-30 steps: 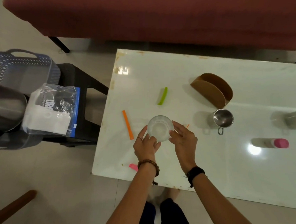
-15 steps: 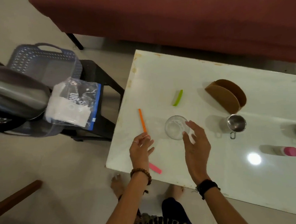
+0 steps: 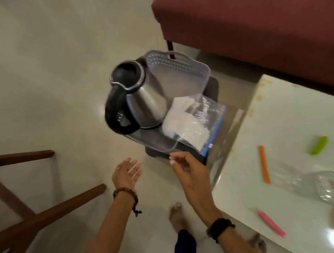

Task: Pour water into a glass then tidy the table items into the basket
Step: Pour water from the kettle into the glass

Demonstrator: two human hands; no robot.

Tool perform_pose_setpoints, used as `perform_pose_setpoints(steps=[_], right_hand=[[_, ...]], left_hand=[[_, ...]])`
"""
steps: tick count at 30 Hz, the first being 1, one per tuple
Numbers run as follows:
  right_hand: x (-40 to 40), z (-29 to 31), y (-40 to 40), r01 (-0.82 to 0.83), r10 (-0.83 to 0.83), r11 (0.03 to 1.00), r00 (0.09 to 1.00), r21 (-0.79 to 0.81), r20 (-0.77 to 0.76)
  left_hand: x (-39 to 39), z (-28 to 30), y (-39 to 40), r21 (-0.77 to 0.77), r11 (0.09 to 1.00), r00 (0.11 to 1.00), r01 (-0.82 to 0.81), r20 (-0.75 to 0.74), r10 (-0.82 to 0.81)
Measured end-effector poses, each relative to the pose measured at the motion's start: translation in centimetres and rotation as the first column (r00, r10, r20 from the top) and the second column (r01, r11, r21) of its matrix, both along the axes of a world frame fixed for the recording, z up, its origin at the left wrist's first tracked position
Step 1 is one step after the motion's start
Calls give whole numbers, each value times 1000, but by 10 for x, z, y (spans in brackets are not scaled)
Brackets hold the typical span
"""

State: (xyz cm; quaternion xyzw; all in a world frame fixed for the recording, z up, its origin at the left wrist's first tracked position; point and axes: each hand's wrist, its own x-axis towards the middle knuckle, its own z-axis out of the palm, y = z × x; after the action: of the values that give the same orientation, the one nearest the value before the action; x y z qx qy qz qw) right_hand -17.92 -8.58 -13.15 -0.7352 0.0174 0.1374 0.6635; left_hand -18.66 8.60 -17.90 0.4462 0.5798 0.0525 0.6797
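left hand (image 3: 126,173) open palm-up, right hand (image 3: 188,169) loosely curled, empty

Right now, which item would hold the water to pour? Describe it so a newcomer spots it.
Left of the white table, a grey basket sits on a dark stool. The kettle stands inside it beside a plastic bag: the only steel thing there, with a black handle and lid.

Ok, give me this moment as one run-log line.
phase: reaching for kettle | left hand: open, empty | right hand: loosely curled, empty | kettle: in basket | glass: on table

Pale floor (image 3: 41,75) — maroon sofa (image 3: 253,23).
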Motion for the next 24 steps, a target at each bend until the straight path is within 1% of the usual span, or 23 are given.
perform_pose_setpoints(steps=[2, 5, 7, 9, 10, 12, 13, 14, 16, 19, 21, 24], right_hand=[[19, 6, 49, -50, 50, 998, 999, 33, 3], [48, 8, 109, -60, 59, 997, 998, 54, 6], [64, 6, 142, -53, 52, 997, 999, 52, 4], [75, 0, 164, -57, 59, 995, 998, 83, -28], [78, -4, 173, -59, 63, 993, 997, 107, -37], [84, -12, 190, -35, 43, 986, 998, 165, -44], [85, -14, 197, 1, 11, 981, 998, 196, -56], [86, -17, 206, 56, -42, 973, 997, 222, -65], [86, -19, 222, 185, -170, 948, 982, 259, -82], [89, -19, 236, 359, -345, 889, 933, 284, -102], [96, -19, 237, 401, -414, 877, 910, 264, -8], [106, -14, 229, 419, -447, 890, 879, 180, 168]], left_hand=[[23, 4, 44, 80, 996, 999, 40, 19, -42], [60, 7, 88, 211, 958, 979, 194, 18, -202], [80, 4, 106, 240, 924, 951, 299, 10, -310], [95, 0, 112, 246, 894, 920, 374, 28, -392], [100, -3, 113, 282, 868, 903, 409, 13, -430], [106, -11, 117, 416, 771, 866, 482, -94, -491], [105, -14, 119, 462, 736, 857, 495, -120, -502], [105, -18, 121, 482, 721, 851, 498, -109, -514], [100, -24, 126, 478, 727, 840, 494, -47, -540], [94, -25, 130, 442, 771, 850, 458, 36, -526], [94, -26, 131, 415, 800, 860, 433, 77, -505], [96, -29, 131, 364, 843, 877, 396, 122, -465]])
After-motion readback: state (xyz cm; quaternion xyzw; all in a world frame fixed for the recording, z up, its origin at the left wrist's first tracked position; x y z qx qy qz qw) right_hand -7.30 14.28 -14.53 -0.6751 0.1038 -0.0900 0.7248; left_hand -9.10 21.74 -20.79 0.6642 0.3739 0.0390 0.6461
